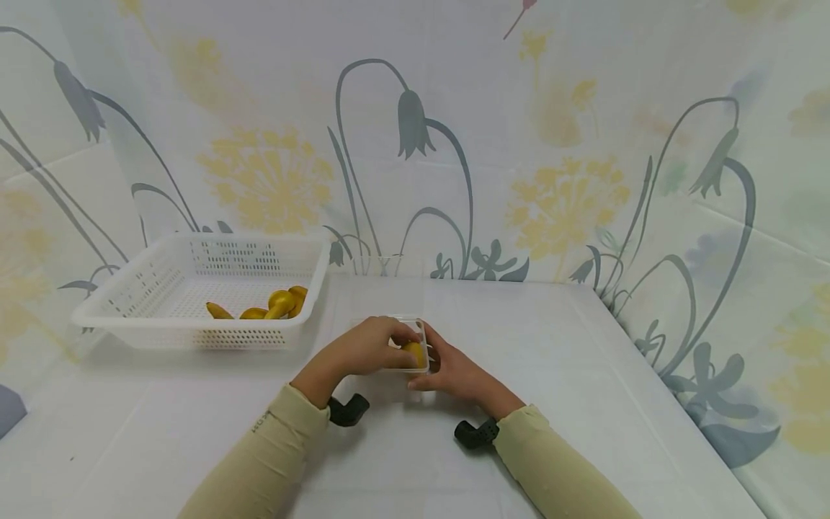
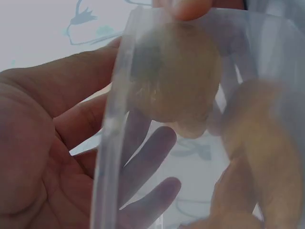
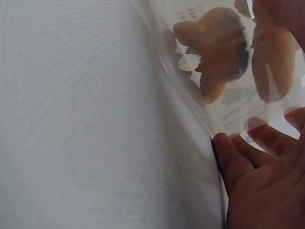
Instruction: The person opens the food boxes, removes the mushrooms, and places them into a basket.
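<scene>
In the head view a small clear plastic box stands on the white table between both hands. From above, my left hand reaches into it, thumb and fingers around a rounded yellow fruit. My right hand grips the box at its right side, thumb toward me and fingers farther back. Through the plastic, the left wrist view shows a round yellowish piece and elongated yellow pieces, blurred. Several yellowish shapes also show through the wall in the right wrist view, above the right fingertips.
At the back left stands a white perforated basket with several yellow fruits in its near right corner. Behind the table hangs a flower-printed cloth. A grey object shows at the left edge.
</scene>
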A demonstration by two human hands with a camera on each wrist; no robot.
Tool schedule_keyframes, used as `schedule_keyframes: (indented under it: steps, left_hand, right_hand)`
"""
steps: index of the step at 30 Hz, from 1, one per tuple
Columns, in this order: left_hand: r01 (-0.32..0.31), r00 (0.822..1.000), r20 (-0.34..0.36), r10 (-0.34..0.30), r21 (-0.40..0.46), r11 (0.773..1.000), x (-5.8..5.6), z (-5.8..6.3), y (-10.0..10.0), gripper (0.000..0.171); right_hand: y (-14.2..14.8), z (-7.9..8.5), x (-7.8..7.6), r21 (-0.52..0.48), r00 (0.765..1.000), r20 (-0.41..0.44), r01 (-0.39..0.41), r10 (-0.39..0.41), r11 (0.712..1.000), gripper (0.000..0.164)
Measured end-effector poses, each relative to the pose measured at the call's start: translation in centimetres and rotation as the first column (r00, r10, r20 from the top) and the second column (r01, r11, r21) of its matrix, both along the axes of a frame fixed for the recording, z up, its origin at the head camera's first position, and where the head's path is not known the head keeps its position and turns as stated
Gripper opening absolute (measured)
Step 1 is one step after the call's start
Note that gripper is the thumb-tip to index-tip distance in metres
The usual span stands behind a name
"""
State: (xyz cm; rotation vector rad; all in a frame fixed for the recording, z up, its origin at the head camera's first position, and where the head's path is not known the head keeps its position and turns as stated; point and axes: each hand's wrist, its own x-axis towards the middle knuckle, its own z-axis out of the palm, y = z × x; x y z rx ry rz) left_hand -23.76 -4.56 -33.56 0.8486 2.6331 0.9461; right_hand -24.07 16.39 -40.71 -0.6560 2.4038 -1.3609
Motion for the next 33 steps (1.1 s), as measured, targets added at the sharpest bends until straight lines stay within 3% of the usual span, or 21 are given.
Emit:
schedule_keyframes:
  steps: [33]
  left_hand:
    - [-0.031, 0.999, -0.035, 0.034, 0.068, 0.997, 0.8, 3.3, -3.8, 0.037]
  right_hand:
    - [-0.1, -0.2, -0.2, 0.006, 0.999, 0.026, 0.026, -0.026, 1.000, 0.108]
